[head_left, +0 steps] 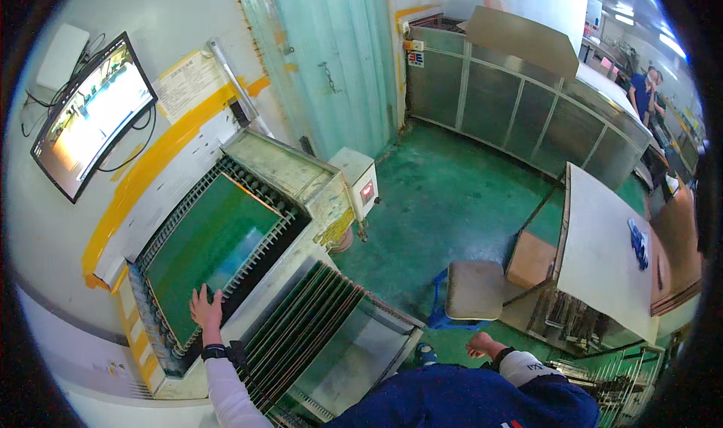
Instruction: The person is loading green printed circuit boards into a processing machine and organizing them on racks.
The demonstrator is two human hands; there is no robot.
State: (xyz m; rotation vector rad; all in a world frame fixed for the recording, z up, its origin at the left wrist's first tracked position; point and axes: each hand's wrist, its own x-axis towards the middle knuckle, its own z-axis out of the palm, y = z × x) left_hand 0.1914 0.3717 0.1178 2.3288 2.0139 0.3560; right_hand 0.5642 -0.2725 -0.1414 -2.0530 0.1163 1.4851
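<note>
One left hand (205, 305) touches green panel (213, 249).

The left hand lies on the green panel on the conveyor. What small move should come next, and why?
Probably slide the green panel toward the rack of panels: the left hand rests flat on its near edge, not gripping, while the right hand hangs free.

White sleeves (226, 386), black wristbands (214, 351), and a navy vest (467, 402).
</note>
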